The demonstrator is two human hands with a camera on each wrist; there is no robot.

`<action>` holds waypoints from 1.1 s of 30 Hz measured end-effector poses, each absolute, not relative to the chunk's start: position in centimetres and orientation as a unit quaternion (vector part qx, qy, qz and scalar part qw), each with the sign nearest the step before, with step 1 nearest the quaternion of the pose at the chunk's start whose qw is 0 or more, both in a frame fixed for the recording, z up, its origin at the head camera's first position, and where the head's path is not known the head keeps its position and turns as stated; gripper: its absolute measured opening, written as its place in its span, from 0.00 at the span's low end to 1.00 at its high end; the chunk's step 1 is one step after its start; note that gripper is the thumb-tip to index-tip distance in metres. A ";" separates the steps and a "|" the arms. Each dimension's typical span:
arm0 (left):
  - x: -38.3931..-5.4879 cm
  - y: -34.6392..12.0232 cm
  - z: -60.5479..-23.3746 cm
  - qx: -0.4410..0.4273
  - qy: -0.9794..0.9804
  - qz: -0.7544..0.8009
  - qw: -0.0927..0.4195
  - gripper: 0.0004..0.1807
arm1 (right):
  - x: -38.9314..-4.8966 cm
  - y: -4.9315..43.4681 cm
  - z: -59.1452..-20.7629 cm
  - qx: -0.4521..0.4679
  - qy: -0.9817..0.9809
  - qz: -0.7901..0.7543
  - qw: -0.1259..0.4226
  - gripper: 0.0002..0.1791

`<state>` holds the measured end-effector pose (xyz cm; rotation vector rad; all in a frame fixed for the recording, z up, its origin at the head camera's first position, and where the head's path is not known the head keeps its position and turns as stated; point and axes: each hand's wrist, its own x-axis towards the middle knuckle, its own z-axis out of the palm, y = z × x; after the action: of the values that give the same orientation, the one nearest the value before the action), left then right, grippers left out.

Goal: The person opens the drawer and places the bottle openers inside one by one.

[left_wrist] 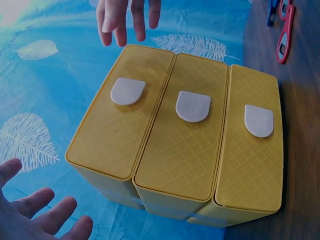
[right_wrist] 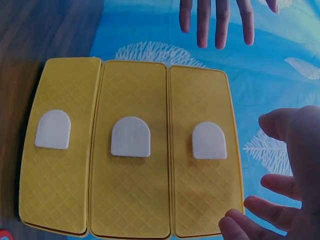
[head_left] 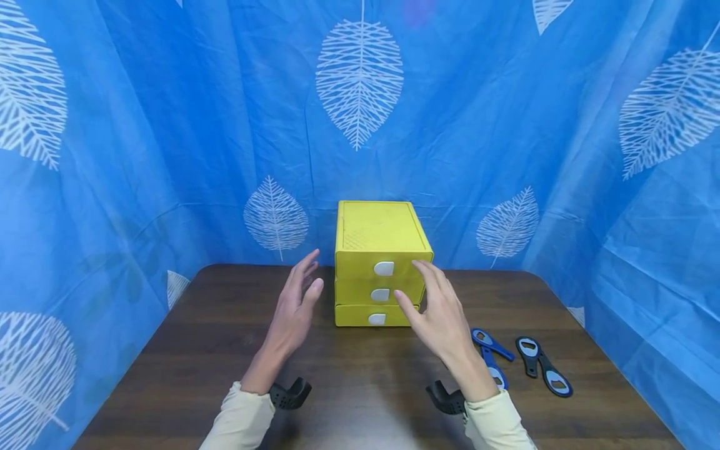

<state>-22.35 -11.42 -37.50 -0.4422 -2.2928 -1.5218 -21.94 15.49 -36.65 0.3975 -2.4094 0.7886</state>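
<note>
A yellow three-drawer box (head_left: pixel 380 262) stands at the back middle of the brown table (head_left: pixel 197 350), all three drawers closed, each with a white handle tab (head_left: pixel 384 269). My left hand (head_left: pixel 296 307) hovers open just left of the box, fingers straight, touching nothing. My right hand (head_left: pixel 437 310) hovers open at the box's front right corner, fingers spread and apart from the drawers. Both wrist views show the drawer fronts (left_wrist: pixel 185 145) (right_wrist: pixel 131 147) close up, with my own fingers (left_wrist: pixel 42 217) (right_wrist: pixel 285 200) at the edge and the other hand's fingertips (left_wrist: pixel 127 17) (right_wrist: pixel 220 20) at the top.
Blue bottle openers (head_left: pixel 490 350) and a black-and-blue one (head_left: pixel 542 365) lie on the table right of my right wrist. Blue leaf-print cloth (head_left: pixel 360 94) hangs behind and on both sides. Bare tabletop lies in front of the box.
</note>
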 end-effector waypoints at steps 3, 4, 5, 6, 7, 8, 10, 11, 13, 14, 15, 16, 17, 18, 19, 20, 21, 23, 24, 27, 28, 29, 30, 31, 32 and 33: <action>-22.9 -11.3 -37.5 -0.153 -0.809 -0.539 0.177 0.32 | -22.4 15.3 -36.9 0.156 -0.893 0.304 0.293 0.35; -23.1 -11.2 -37.6 -0.154 -0.808 -0.541 0.177 0.32 | -22.5 15.3 -37.0 0.158 -0.890 0.309 0.294 0.35; -23.4 -11.2 -37.6 -0.153 -0.806 -0.543 0.176 0.32 | -22.7 15.2 -37.0 0.160 -0.888 0.314 0.295 0.34; -23.6 -11.1 -37.6 -0.152 -0.806 -0.544 0.176 0.32 | -22.8 15.2 -37.1 0.162 -0.886 0.318 0.296 0.34; -23.8 -11.1 -37.7 -0.150 -0.806 -0.546 0.175 0.32 | -22.9 15.1 -37.1 0.164 -0.885 0.321 0.296 0.34; -24.1 -11.0 -37.7 -0.148 -0.805 -0.548 0.173 0.32 | -23.0 15.0 -37.2 0.165 -0.884 0.325 0.294 0.33; -24.5 -11.0 -37.8 -0.146 -0.804 -0.551 0.169 0.33 | -23.2 14.9 -37.2 0.167 -0.882 0.331 0.292 0.33; -24.7 -10.9 -37.8 -0.145 -0.804 -0.552 0.167 0.33 | -23.3 14.8 -37.3 0.169 -0.881 0.332 0.291 0.33; -25.2 -10.9 -37.8 -0.147 -0.803 -0.554 0.164 0.33 | -23.4 14.7 -37.3 0.171 -0.881 0.333 0.290 0.33; -25.4 -10.9 -37.7 -0.150 -0.803 -0.554 0.163 0.33 | -23.5 14.7 -37.3 0.173 -0.879 0.334 0.291 0.33; -25.6 -10.9 -37.6 -0.153 -0.803 -0.553 0.162 0.33 | -23.5 14.6 -37.3 0.175 -0.879 0.335 0.291 0.33; -25.9 -10.9 -37.5 -0.156 -0.803 -0.552 0.162 0.33 | -23.6 14.6 -37.3 0.177 -0.878 0.336 0.292 0.33; -26.1 -11.0 -37.4 -0.158 -0.803 -0.551 0.162 0.33 | -23.7 14.6 -37.3 0.179 -0.878 0.335 0.292 0.33; -26.4 -11.0 -37.3 -0.161 -0.804 -0.549 0.162 0.33 | -23.8 14.5 -37.3 0.182 -0.877 0.335 0.293 0.32; -26.6 -11.0 -37.2 -0.163 -0.805 -0.548 0.161 0.32 | -23.9 14.5 -37.3 0.184 -0.877 0.334 0.293 0.32; -26.9 -11.0 -37.1 -0.165 -0.806 -0.546 0.160 0.32 | -24.0 14.4 -37.2 0.186 -0.876 0.334 0.294 0.32; -27.2 -11.0 -36.9 -0.168 -0.806 -0.544 0.159 0.32 | -24.1 14.4 -37.2 0.188 -0.876 0.334 0.294 0.32; -27.8 -11.0 -36.6 -0.172 -0.809 -0.539 0.158 0.32 | -24.3 14.3 -37.2 0.192 -0.876 0.331 0.294 0.32; -28.1 -11.0 -36.5 -0.174 -0.810 -0.538 0.157 0.32 | -24.4 14.2 -37.2 0.194 -0.876 0.330 0.294 0.32; -28.8 -11.0 -36.2 -0.173 -0.812 -0.537 0.148 0.32 | -24.6 14.0 -37.1 0.196 -0.876 0.330 0.291 0.31; -29.0 -11.0 -36.1 -0.171 -0.813 -0.538 0.144 0.32 | -24.6 14.0 -37.1 0.195 -0.877 0.329 0.289 0.31; -29.1 -11.0 -36.0 -0.170 -0.813 -0.540 0.139 0.33 | -24.6 13.9 -37.1 0.195 -0.878 0.330 0.287 0.31; -29.3 -10.9 -35.9 -0.170 -0.812 -0.542 0.135 0.33 | -24.7 13.9 -37.2 0.195 -0.879 0.329 0.285 0.31; -29.5 -10.9 -35.7 -0.170 -0.811 -0.545 0.130 0.33 | -24.7 13.9 -37.2 0.195 -0.879 0.329 0.285 0.31; -29.6 -10.9 -35.6 -0.169 -0.811 -0.546 0.126 0.34 | -24.6 13.9 -37.2 0.196 -0.879 0.329 0.284 0.31; -29.8 -10.9 -35.5 -0.171 -0.810 -0.547 0.122 0.34 | -24.7 13.9 -37.2 0.197 -0.879 0.328 0.284 0.31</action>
<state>-29.82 -10.93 -35.48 -0.4977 -2.3645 -1.5964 -24.68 13.88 -37.18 0.5282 -2.3522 0.8766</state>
